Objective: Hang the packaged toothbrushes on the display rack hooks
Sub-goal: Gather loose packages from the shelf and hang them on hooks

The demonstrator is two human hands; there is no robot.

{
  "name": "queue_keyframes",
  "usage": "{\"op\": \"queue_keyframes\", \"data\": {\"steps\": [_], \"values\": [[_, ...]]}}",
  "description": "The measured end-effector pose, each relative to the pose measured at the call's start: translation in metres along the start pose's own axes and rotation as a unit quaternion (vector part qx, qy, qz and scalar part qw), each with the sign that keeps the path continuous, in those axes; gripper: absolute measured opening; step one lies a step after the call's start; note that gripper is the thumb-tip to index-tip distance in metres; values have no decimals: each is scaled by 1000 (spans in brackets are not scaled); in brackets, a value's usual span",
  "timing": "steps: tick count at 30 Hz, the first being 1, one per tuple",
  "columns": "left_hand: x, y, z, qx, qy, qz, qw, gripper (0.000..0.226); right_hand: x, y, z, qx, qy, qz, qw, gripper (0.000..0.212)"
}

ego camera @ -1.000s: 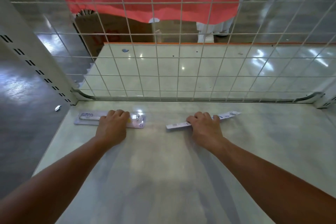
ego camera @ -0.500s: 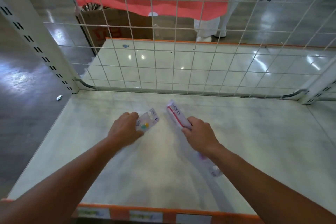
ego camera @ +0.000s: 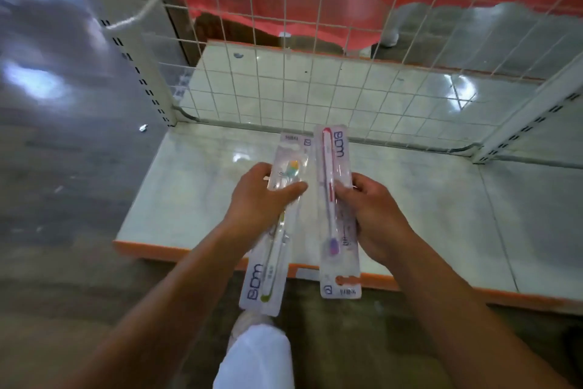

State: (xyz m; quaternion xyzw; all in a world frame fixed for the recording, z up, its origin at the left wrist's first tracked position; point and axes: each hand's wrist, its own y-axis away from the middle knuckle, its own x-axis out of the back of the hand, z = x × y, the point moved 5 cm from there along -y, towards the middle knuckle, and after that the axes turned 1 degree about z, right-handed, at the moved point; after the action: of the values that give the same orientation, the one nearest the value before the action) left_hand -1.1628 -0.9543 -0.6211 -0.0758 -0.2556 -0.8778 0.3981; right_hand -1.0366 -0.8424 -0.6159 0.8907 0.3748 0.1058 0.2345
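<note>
Toothbrushes in 2 long, clear blister packs are held side by side in the air above the front edge of a pale shelf [ego camera: 195, 199], 1 pack in each hand. The left hand [ego camera: 258, 202] grips the green-handled toothbrush pack [ego camera: 271, 249] around its upper middle, thumb curled over the front and fingers behind. This pack points away from the person with the brush head at the far end, and the far tip looks like the hanging end, though blur hides any slot. The right hand [ego camera: 375, 215] grips the red-handled toothbrush pack [ego camera: 336, 215] along its right edge, fingers curled around it. This pack lies the other way round: its brush head and a cut-out hang slot [ego camera: 347, 279] sit at the near end, toward the person. The 2 packs are just beside each other without clearly touching.

Behind the shelf stands a white wire grid panel [ego camera: 315, 89], with slotted uprights at both sides. No hooks can be made out in this view, which is soft with motion blur.

Judging from this, the step in hand is carrying both packs toward the hooks. To do it well, the red-handled pack would need turning end for end so its slot leads. Handling 1 pack at a time seems wise, holding it just below the slot so the card stays stiff while the hook threads through.
</note>
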Motion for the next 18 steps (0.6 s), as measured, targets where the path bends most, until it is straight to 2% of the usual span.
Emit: {"op": "queue_keyframes", "data": {"steps": [4, 7, 12, 18], "values": [[23, 80, 40, 31, 97, -34, 994, 25, -12, 80, -44, -21, -31, -39, 999, 25], [46, 139, 74, 37, 138, -28, 989, 14, -20, 139, -74, -29, -11, -76, 997, 34], [78, 216, 130, 69, 170, -47, 982, 12, -25, 222, -131, -14, 26, -66, 997, 28], [115, 269, 203, 81, 199, -61, 975, 12, -23, 291, -211, 17, 58, -50, 997, 25]]}}
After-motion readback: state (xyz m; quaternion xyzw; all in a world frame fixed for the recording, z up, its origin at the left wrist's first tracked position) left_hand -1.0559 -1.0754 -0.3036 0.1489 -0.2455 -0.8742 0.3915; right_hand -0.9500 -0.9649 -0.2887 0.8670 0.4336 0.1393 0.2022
